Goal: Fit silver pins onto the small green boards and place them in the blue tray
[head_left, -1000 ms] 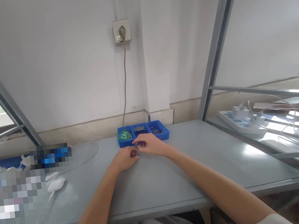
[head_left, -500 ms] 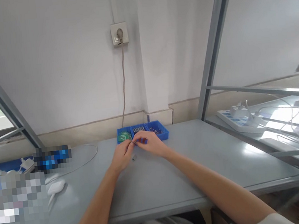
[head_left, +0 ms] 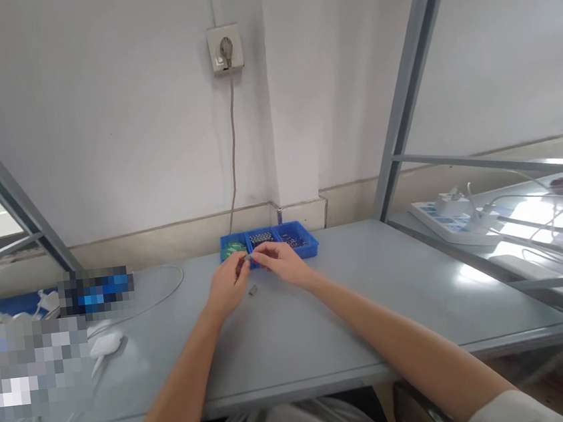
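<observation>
A blue tray [head_left: 310, 249] with three compartments rests on the counter [head_left: 324, 327], near the wall. The left compartment contains green pieces [head_left: 234, 247]; the middle compartment contains small metallic cylinders [head_left: 262, 238] in close rows; the right compartment contains loose small metallic pieces [head_left: 295, 242], too small to identify. The hands partly cover the tray's near edge.

The small grey part [head_left: 247, 257] is located between the two hands, in front of the tray's middle area. Its detailed shape is not discernible. The left hand [head_left: 227, 285] and the right hand [head_left: 283, 263] are both narrowed, with thumb and fingertips pinched on this part. A short grey block [head_left: 253, 290] lies on the counter, just beside the left hand.
</observation>
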Demonstrator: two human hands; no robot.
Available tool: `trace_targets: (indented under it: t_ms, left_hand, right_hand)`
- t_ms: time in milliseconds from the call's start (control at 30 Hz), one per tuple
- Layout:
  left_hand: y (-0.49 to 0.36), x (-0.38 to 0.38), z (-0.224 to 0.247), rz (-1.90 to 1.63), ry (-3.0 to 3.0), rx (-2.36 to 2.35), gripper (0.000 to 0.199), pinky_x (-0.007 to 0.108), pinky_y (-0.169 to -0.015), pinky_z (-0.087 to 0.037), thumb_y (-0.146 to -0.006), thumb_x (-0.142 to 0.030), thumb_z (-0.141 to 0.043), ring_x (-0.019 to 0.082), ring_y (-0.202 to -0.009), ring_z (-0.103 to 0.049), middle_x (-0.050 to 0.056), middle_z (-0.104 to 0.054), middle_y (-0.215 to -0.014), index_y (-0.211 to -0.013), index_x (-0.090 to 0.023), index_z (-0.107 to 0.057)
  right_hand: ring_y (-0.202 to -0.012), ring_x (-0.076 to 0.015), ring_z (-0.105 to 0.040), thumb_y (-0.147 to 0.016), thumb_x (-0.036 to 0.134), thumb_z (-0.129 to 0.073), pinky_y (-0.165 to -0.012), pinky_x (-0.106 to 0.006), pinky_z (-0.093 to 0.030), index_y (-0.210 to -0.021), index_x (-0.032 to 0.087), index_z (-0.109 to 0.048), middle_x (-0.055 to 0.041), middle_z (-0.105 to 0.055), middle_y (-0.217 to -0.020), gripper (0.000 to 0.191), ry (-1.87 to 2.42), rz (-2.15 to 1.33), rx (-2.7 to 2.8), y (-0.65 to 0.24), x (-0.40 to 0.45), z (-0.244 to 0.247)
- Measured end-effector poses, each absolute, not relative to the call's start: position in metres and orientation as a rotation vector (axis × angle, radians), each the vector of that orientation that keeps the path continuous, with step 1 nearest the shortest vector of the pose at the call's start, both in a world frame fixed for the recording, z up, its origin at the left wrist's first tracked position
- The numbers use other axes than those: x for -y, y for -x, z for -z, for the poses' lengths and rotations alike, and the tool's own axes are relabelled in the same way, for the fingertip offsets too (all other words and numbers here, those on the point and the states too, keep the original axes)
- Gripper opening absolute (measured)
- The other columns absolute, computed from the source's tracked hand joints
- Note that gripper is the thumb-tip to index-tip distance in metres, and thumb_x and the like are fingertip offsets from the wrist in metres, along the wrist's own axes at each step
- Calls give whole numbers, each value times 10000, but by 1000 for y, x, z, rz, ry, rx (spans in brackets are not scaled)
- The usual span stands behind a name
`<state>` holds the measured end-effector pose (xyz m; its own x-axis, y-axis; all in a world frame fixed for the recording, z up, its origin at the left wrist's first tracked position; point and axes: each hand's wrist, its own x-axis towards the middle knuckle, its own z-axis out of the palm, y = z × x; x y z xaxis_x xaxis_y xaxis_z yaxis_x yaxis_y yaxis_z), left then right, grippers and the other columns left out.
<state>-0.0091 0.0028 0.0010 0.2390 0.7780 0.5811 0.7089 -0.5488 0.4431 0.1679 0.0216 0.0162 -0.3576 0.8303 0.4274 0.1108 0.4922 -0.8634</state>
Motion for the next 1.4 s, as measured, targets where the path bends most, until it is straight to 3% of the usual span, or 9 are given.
trace_targets:
  t_ms: [267, 400, 500, 733, 1033, 1400]
  left_hand:
    - [11, -5, 0, -949, -2409, -1576, 205, 257, -601, -375, -908, -339, -452, 160, -670, -560, 16, -626, -740, -931, -203, -603]
    - [13, -8, 3, -893, -2442, -1614, 151, 250, -601, -363, -869, -286, -495, 157, -692, -566, 16, -644, -765, -868, -209, -625]
    - [13, -10, 4, -896, -2439, -1636, 127, 244, -594, -356, -850, -286, -525, 154, -693, -567, 11, -649, -763, -836, -210, -627]
    - [9, -6, 1, -963, -2330, -1695, 244, 256, -590, -371, -865, -402, -523, 166, -706, -587, 18, -659, -769, -966, -216, -644]
    - [8, -6, 2, -886, -2345, -1648, 195, 260, -611, -392, -861, -339, -502, 164, -694, -584, 22, -677, -774, -896, -211, -645]
    - [7, -4, 3, -870, -2356, -1603, 189, 270, -639, -413, -857, -313, -499, 163, -706, -585, 18, -681, -787, -913, -210, -648]
  right_hand:
    - [-673, -129, -583, -802, 343, -597, -622, -266, -481, -942, 155, -677, -49, -691, -844, 248, 908, -1052, 1719, -155, -30, 9]
    - [-817, -165, -618, -797, 306, -604, -770, -307, -482, -926, 182, -714, -48, -711, -898, 210, 976, -840, 1776, -148, -28, 16]
    - [-795, -168, -618, -797, 281, -605, -761, -308, -480, -933, 187, -724, -44, -715, -880, 204, 1004, -745, 1821, -147, -27, 14]
    - [-866, -192, -630, -812, 279, -621, -818, -323, -474, -984, 210, -724, -55, -724, -983, 212, 1042, -397, 1960, -183, -57, -16]
    - [-1125, -305, -514, -849, 284, -598, -932, -439, -374, -1006, 237, -723, -112, -699, -1013, 206, 1588, 83, 2402, -203, -125, -35]
    - [-1118, -329, -488, -807, 209, -598, -997, -526, -220, -923, 188, -733, -158, -689, -979, 179, 1577, 270, 2581, -182, -140, -25]
